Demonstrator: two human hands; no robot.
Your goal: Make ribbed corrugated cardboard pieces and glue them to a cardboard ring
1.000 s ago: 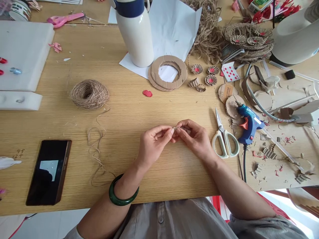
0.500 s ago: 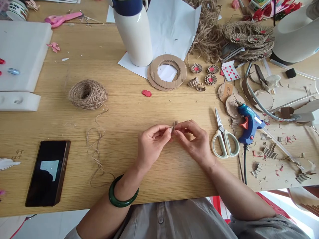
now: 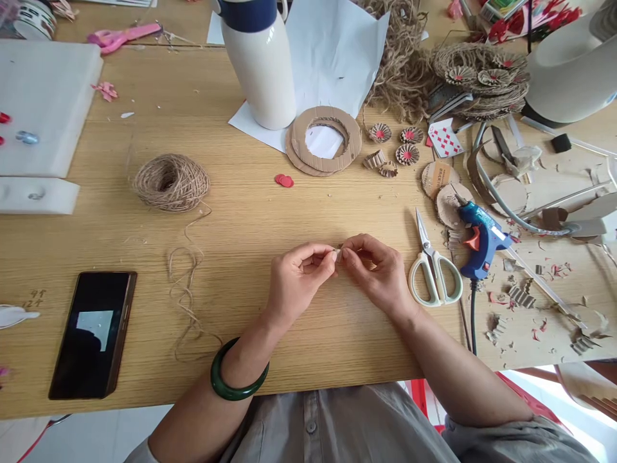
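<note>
Between my two hands is a small strip of corrugated cardboard (image 3: 338,253), mostly hidden by the fingertips. My left hand (image 3: 303,278) pinches it from the left with thumb and forefinger. From the right, my right hand (image 3: 376,273) pinches it the same way, the fingertips of both hands almost touching. White-handled scissors (image 3: 436,273) lie just right of my right hand, points away from me. Beyond the hands are small red paper discs (image 3: 284,181), cardboard rings (image 3: 354,138) and several little pleated cardboard rosettes (image 3: 407,154) with red centres.
A blue glue gun (image 3: 484,241) with its cord lies right of the scissors, among cardboard scraps (image 3: 523,296). Left are a twine ball (image 3: 171,183) with a loose tail and a phone (image 3: 94,334). A white flask (image 3: 265,71) stands at the back on white paper (image 3: 332,48).
The cardboard strip's ridged end, which stuck up above the fingertips, is now mostly hidden. Both hands have shifted only slightly, the left a little to the right.
</note>
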